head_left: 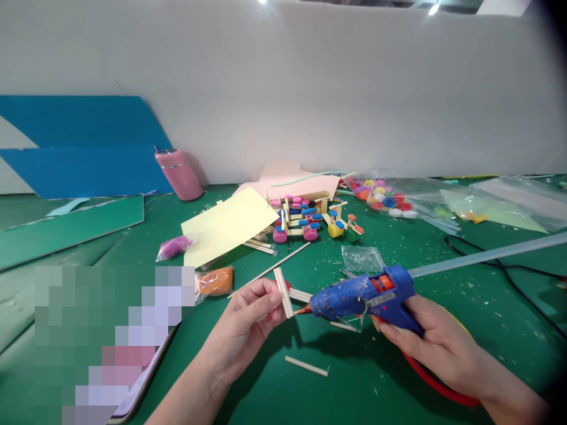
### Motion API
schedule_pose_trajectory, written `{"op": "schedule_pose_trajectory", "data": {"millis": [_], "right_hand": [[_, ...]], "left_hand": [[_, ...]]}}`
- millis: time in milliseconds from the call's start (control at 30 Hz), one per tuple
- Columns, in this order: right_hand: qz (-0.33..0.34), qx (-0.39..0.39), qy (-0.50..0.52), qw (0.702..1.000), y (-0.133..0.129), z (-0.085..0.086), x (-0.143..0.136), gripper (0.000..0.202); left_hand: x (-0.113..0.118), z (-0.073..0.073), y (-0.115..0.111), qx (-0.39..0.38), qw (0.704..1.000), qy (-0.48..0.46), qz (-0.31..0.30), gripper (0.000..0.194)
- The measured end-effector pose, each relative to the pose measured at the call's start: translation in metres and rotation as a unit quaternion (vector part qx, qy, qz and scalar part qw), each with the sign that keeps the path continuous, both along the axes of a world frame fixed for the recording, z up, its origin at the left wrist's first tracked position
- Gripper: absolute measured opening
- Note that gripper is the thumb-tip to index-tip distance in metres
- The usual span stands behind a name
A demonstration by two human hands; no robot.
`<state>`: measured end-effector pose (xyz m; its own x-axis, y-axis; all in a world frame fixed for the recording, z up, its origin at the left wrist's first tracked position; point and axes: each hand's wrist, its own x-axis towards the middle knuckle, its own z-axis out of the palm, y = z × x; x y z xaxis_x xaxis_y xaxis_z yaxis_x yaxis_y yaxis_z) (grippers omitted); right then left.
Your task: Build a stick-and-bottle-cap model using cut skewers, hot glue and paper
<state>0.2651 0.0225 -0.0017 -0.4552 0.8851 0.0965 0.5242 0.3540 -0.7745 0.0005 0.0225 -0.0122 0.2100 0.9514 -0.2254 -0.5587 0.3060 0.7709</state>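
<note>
Hot-glue gun, blue and smeared, is gripped firmly in the right hand, a translucent glue stick jutting from its back. From where I stand, the left hand pinches pale wooden sticks above the green tabletop, their lower end at the nozzle; whether they touch, I can't tell. One loose stick lies nearer the person.

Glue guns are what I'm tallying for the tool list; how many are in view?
1: the blue glue gun is in the right hand, its nozzle close to the wooden sticks in the left hand. I see no others.
</note>
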Motion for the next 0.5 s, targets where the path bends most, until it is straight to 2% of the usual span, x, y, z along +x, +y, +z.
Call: {"op": "schedule_pose_trajectory", "data": {"millis": [500], "right_hand": [[0.006, -0.010, 0.005, 1.000, 0.0009, 0.0004, -0.0005, 0.012]], "left_hand": [[-0.0005, 0.0003, 0.0001, 0.001, 1.000, 0.001, 0.000, 0.009]]}}
